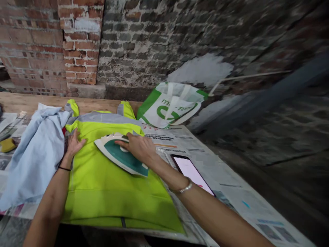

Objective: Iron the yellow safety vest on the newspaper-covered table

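A neon yellow garment with grey bands (pixel 102 199) lies spread on the newspaper-covered table. My right hand (pixel 140 147) is wrapped round the handle of a white and teal clothes iron (pixel 120 156), which rests on the garment with its tip pointing left. On the garment's left edge, my left hand (pixel 74 144) lies with fingers stretched and thumb apart, pressing on the cloth. A light blue shirt (pixel 38 157) lies crumpled just left of that hand. The iron's soleplate is hidden beneath it.
A phone with a lit screen (pixel 191 171) lies right of the garment, near my right forearm. Behind it stands a white and green bag (pixel 167 106). At the far left is a yellow sponge-like block (pixel 7 145). A brick wall (pixel 133 51) borders the table's back.
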`<state>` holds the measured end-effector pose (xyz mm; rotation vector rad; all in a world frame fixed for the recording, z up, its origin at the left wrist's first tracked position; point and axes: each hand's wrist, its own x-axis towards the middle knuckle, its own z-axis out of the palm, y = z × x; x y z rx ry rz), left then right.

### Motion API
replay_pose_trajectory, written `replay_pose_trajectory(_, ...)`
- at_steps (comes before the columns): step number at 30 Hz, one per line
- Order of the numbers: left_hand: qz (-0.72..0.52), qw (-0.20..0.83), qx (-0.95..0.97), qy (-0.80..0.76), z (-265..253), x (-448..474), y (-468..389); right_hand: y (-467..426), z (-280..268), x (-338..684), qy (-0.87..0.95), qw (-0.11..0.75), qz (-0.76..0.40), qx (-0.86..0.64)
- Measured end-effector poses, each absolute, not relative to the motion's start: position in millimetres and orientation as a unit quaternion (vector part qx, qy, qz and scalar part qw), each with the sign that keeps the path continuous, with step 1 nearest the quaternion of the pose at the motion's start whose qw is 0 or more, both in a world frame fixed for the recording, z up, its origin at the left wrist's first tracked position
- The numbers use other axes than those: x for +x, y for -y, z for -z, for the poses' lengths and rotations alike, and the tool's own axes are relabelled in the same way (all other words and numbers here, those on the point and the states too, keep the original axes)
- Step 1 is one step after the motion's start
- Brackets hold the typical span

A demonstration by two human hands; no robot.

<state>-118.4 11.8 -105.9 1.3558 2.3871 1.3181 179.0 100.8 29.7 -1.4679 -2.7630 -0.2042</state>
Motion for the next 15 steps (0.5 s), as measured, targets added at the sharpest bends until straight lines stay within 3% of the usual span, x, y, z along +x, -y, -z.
replay_pose_trajectory(8,-0.417,0.054,0.44,-0.794,107.4,-112.6,-8.9,-174.6,-19.1,113.0,0.877,0.069,0.065,-0.471)
replay_pose_trajectory(15,-0.418,0.054,0.431,-0.798,104.5,-108.4,-10.2,-183.1,-21.1,114.7,0.887,0.036,0.05,-0.458)
